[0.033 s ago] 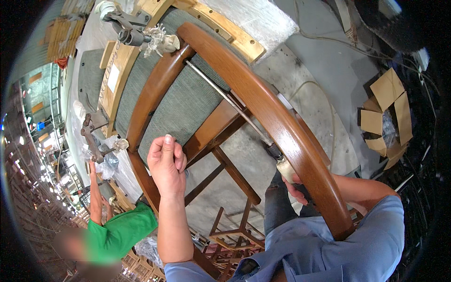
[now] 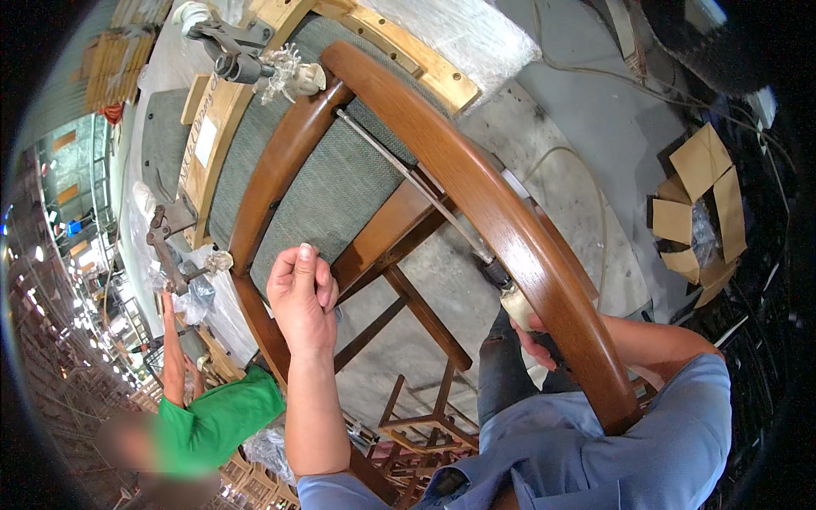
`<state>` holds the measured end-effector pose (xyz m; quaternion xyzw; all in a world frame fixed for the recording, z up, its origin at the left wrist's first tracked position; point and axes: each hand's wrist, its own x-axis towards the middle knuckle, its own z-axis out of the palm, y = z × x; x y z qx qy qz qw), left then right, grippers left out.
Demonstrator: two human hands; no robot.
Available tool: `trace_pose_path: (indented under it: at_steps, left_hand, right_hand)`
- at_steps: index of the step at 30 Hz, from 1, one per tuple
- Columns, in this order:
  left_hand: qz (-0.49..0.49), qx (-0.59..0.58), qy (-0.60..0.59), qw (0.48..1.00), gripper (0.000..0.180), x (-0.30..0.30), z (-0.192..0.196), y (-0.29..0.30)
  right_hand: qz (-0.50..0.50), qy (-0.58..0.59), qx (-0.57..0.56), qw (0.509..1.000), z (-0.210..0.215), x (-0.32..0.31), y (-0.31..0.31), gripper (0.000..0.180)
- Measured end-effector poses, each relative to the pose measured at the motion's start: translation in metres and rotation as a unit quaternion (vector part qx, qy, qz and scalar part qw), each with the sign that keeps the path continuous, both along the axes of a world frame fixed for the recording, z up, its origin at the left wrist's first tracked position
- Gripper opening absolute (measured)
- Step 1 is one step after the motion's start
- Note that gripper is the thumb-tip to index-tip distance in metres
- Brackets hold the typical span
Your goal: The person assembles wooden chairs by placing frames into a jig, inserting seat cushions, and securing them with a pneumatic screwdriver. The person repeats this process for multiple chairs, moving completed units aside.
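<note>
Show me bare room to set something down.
Grey floor between the pale sheet and open carton; grey fabric between left hand and metal shaft. It's crowded by the upper clamp and where the right hand grips its tool.

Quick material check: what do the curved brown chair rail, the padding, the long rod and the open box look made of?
Curved rail: wood, stained and glossy; grain and highlights show.
Padding: grey-green fabric, visibly woven; filling hidden.
Long rod: probably bare metal, given its silvery sheen.
Open box: likely cardboard; matte brown folded flaps.
</note>
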<state>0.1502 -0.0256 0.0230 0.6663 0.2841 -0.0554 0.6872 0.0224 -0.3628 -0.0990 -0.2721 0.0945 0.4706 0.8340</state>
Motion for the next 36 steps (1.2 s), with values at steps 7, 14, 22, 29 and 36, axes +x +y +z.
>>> trace_pose_path:
  at_steps: [7, 14, 22, 29, 36]
  left_hand:
    - [-0.005, -0.031, -0.002, 1.000, 0.019, 0.004, -0.002, -0.002]
    - [-0.029, -0.036, 0.000, 0.999, 0.018, 0.004, -0.001, -0.003]
    - [-0.031, -0.038, 0.014, 0.999, 0.018, 0.005, -0.001, -0.003]
    - [0.000, -0.066, -0.027, 0.997, 0.019, 0.011, 0.001, 0.015]
    - [-0.019, -0.111, -0.034, 0.993, 0.022, 0.008, 0.008, 0.020]
  right_hand:
    - [0.013, 0.076, 0.033, 0.996, -0.018, -0.008, -0.008, 0.079]
    - [0.019, 0.093, 0.049, 0.994, -0.035, -0.012, -0.013, 0.077]
    - [0.056, 0.079, 0.003, 0.995, -0.015, 0.004, -0.015, 0.077]
    - [0.073, 0.117, -0.088, 0.987, 0.051, 0.014, -0.018, 0.047]
    - [0.120, -0.151, -0.152, 0.969, 0.091, -0.050, 0.034, 0.036]
